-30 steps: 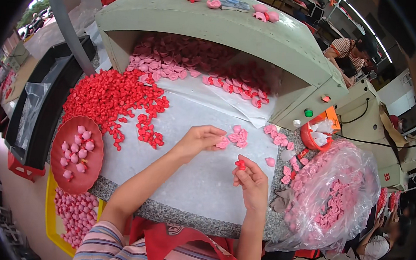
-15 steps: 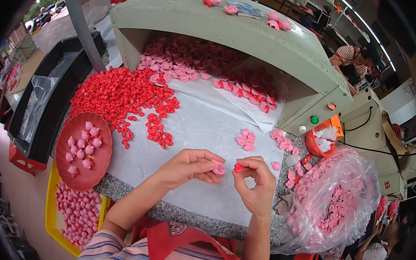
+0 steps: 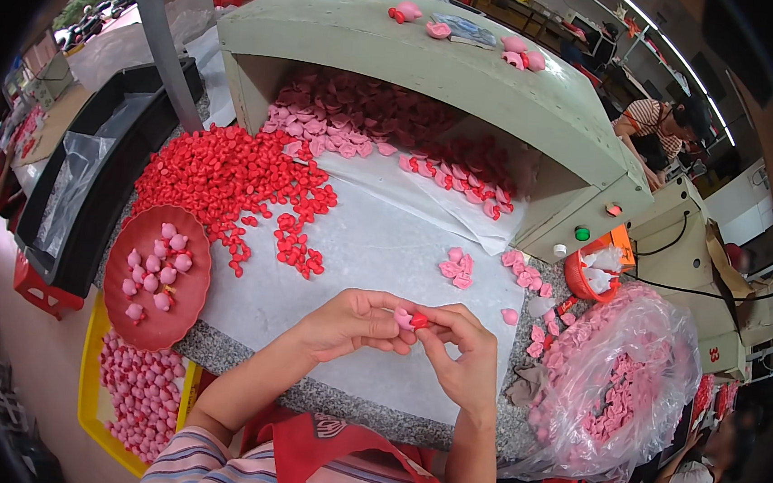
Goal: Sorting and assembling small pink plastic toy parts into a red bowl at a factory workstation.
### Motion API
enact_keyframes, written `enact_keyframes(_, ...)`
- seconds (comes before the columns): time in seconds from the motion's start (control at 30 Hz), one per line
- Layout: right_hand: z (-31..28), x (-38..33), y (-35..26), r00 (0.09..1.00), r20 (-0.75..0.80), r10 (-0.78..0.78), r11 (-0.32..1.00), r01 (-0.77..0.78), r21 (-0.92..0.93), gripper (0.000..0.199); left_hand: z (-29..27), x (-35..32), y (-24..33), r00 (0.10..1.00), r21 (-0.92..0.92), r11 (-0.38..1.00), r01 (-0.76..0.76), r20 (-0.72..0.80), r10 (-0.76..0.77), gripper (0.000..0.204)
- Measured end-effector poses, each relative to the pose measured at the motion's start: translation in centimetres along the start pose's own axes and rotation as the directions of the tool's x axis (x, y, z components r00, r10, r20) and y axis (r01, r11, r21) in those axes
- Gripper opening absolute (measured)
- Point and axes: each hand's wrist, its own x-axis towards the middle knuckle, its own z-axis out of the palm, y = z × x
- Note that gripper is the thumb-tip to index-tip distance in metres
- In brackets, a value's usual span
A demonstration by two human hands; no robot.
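Over the white sheet (image 3: 376, 259), my left hand (image 3: 348, 327) pinches a small pink soft piece (image 3: 401, 319). My right hand (image 3: 464, 352) closes its fingertips on a small red piece (image 3: 419, 320) and presses it against the pink one. The fingers partly cover both pieces, so how deep the red one sits I cannot tell. A big heap of red pieces (image 3: 219, 174) lies to the far left. Loose pink pieces (image 3: 457, 267) rest on the sheet to the right. Joined pink-and-red pieces (image 3: 155, 269) sit in a red scalloped dish (image 3: 182, 321).
A pale green metal box (image 3: 420, 49) with pink pieces inside stands behind. On the right are a clear bag of pink pieces (image 3: 620, 387) and a red cup (image 3: 576, 279). Below left is a yellow tray (image 3: 90, 400); a black tray (image 3: 39, 214) lies beyond. A co-worker (image 3: 654, 126) sits far right.
My right hand has moved left, bringing the red piece from apart into contact with the pink piece in my left hand. The view has shifted slightly.
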Motion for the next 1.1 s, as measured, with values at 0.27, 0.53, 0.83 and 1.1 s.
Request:
enact_keyframes(0.27,0.6,-0.3,-0.1,0.995,0.031,0.092,0.989,-0.094,0.112,0.027,1.0,-0.1,-0.9,0.960,0.237,0.947,-0.217,-0.127,0.251,0.030)
enact_keyframes(0.53,3.7,-0.8,-0.4,0.948,-0.293,0.123,0.964,-0.185,-0.193,0.021,1.7,0.3,-2.1,0.939,0.189,0.950,-0.247,-0.195,0.283,0.015)
enact_keyframes(0.83,2.5,-0.8,0.4,0.973,-0.226,-0.051,0.916,-0.045,-0.400,0.024,0.9,0.9,-2.4,0.955,0.144,0.979,-0.143,-0.239,0.175,0.012)
enact_keyframes(1.1,2.0,0.0,3.0,0.971,-0.228,-0.067,0.963,0.002,-0.270,0.019,0.8,2.4,-3.6,0.901,0.230,0.929,-0.290,-0.262,0.346,0.013)
